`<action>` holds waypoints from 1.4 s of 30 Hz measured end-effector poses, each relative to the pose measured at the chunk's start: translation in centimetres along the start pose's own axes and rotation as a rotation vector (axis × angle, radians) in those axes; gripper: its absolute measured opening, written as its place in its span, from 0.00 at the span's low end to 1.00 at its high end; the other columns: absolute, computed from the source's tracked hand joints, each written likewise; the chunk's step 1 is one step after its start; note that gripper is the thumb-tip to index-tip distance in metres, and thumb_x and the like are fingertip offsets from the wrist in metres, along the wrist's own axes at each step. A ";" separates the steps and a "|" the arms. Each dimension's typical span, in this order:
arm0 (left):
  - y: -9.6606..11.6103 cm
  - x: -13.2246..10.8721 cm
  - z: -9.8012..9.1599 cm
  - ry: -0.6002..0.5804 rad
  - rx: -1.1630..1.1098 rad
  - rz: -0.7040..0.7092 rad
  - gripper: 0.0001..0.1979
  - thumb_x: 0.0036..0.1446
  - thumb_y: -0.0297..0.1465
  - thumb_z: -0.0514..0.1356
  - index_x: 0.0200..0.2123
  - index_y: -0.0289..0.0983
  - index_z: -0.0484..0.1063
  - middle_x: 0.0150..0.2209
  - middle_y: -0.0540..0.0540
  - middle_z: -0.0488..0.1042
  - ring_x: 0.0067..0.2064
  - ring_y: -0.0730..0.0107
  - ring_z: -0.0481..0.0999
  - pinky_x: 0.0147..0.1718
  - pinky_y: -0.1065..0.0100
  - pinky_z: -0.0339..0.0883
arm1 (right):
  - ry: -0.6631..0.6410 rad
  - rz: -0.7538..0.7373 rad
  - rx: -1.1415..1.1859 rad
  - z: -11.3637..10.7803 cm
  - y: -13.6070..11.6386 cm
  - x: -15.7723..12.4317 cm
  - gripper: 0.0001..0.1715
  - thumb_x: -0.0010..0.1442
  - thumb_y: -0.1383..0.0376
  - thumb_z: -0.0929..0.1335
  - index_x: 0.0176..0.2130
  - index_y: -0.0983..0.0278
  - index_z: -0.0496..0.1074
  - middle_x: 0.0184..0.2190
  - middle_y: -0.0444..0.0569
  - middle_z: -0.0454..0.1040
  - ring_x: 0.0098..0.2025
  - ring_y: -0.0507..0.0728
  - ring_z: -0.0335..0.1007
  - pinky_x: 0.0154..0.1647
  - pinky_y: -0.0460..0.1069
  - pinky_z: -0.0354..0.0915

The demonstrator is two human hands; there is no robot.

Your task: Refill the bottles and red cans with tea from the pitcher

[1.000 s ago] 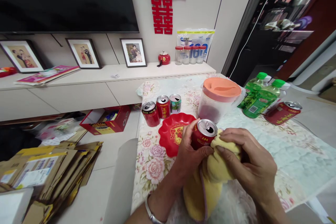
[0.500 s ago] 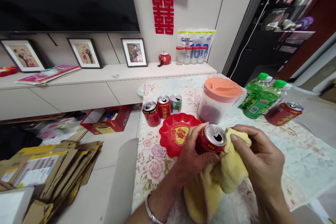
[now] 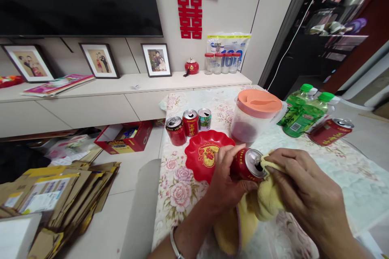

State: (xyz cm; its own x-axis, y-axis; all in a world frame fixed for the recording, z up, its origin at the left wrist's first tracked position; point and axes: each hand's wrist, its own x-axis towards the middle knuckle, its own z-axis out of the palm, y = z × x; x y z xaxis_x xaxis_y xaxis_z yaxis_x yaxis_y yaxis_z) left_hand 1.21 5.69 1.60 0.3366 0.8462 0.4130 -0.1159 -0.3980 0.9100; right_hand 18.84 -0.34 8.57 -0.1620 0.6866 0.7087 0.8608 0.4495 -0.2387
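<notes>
A red can [image 3: 244,164] with an opened silver top is gripped by my left hand [image 3: 226,182], tilted with its top toward the right. My right hand [image 3: 304,186] pinches a yellow cloth [image 3: 270,198] against the can's rim by the opening. The rest of the cloth hangs below both hands, over the table. Just behind my left hand lies a red scalloped plate [image 3: 194,156] with a gold design. Beyond the plate stand a red can with a black rim [image 3: 177,134], another red can [image 3: 191,124] and a green can [image 3: 204,121].
A lidded pitcher [image 3: 253,117] stands behind my hands on the floral tablecloth [image 3: 179,194]. Green bottles [image 3: 304,117] and another red can [image 3: 330,131] are at the right. Flattened cardboard [image 3: 73,194] and a red box [image 3: 124,139] lie on the floor left.
The held can has tilted further to the right. My right hand has turned over and brought the cloth's edge onto the can's rim.
</notes>
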 end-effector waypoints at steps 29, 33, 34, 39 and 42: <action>0.6 0.0 0.3 0.054 -0.650 -0.193 0.40 0.53 0.42 0.74 0.64 0.44 0.61 0.61 0.40 0.73 0.63 0.48 0.72 0.65 0.49 0.63 | 0.204 0.900 1.012 7.2 1.2 -0.5 0.19 0.54 0.54 0.79 0.42 0.62 0.79 0.34 0.48 0.81 0.30 0.55 0.75 0.28 0.47 0.72; 0.0 0.1 0.4 0.194 -0.618 -0.205 0.38 0.54 0.43 0.72 0.63 0.46 0.61 0.62 0.42 0.72 0.63 0.49 0.72 0.65 0.49 0.63 | 0.075 0.851 0.887 7.9 0.8 -0.8 0.21 0.60 0.49 0.74 0.43 0.62 0.79 0.38 0.50 0.81 0.36 0.57 0.75 0.35 0.49 0.72; -0.1 0.2 0.4 0.240 -0.589 -0.212 0.38 0.54 0.43 0.72 0.64 0.47 0.60 0.61 0.42 0.72 0.62 0.50 0.73 0.64 0.50 0.64 | 0.050 0.828 0.838 8.0 0.7 -0.8 0.22 0.62 0.48 0.72 0.44 0.62 0.79 0.41 0.51 0.81 0.39 0.58 0.76 0.40 0.51 0.73; -0.4 0.4 0.3 0.410 -0.446 -0.251 0.40 0.54 0.45 0.72 0.65 0.46 0.58 0.58 0.41 0.74 0.60 0.50 0.75 0.60 0.51 0.69 | -0.077 0.624 0.729 7.5 -0.1 -0.9 0.23 0.66 0.54 0.68 0.55 0.59 0.77 0.58 0.50 0.75 0.61 0.61 0.70 0.63 0.54 0.64; -0.4 0.5 0.1 0.454 -0.391 -0.257 0.39 0.55 0.45 0.71 0.64 0.46 0.59 0.57 0.41 0.75 0.59 0.51 0.77 0.58 0.53 0.71 | -0.126 0.491 0.689 6.6 -0.6 -1.0 0.22 0.67 0.61 0.67 0.58 0.54 0.76 0.59 0.46 0.73 0.61 0.57 0.70 0.63 0.49 0.64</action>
State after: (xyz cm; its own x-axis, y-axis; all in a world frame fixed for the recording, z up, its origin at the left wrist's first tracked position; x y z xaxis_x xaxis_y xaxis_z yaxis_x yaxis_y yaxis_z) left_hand 1.56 6.25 1.46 -0.0190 0.9969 0.0762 -0.4445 -0.0767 0.8925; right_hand 15.27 2.51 3.65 0.0647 0.9345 0.3501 0.3685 0.3037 -0.8786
